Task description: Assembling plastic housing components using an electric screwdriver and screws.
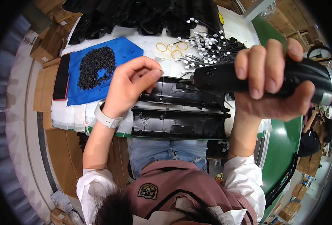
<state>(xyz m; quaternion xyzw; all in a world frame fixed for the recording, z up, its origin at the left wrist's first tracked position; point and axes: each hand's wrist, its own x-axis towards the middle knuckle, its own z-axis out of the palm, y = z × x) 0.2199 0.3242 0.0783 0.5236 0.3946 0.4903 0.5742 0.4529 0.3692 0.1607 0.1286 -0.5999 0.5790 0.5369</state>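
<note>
My right hand [273, 82] is wrapped round a black electric screwdriver [220, 77], held sideways with its metal tip pointing left. The tip is over a long black plastic housing [201, 98] on the table. Over that housing's left end, my left hand [130, 86] is closed, thumb against forefinger; what the pinch holds, if anything, is too small to make out. A second black plastic housing [199, 127] lies parallel to it, nearer to me. Left of my left hand, a pile of small black screws [89, 69] is spread on a blue cloth [78, 98].
A phone [62, 77] lies at the cloth's left edge. Beyond my hands are yellow rubber bands [176, 54], a heap of black cables with white connectors [211, 45] and stacked black plastic parts [136, 18]. A green surface [282, 146] is at right; cardboard boxes [48, 41] stand at left.
</note>
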